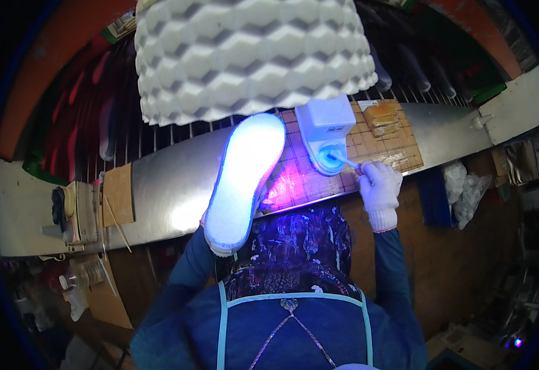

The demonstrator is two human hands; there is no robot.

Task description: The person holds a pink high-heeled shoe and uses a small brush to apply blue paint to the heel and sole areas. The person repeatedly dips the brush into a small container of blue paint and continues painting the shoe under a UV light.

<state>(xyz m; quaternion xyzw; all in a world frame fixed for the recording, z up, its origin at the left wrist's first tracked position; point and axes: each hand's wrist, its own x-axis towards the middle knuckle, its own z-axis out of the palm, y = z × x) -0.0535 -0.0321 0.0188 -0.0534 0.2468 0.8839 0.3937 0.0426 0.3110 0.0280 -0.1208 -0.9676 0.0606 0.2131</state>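
A long shoe sole (238, 185), glowing blue-white at its far end, is tilted up over the near edge of the bench. My left hand (204, 219) grips it from beneath, and most of the fingers are hidden behind the sole. In a white knit glove, my right hand (380, 187) is closed round the handle of a brush (346, 161). The brush head is down in the round mouth of a white glue dispenser (326, 120), which stands right of the sole.
A large textured white lamp shade (254, 58) hangs low over the bench. Under the dispenser lies a taped brown board (368, 148) with an amber block (382, 118) on it. Beyond the metal bench (164, 179) runs a rod rack (152, 139). A blue bin (436, 200) is at right.
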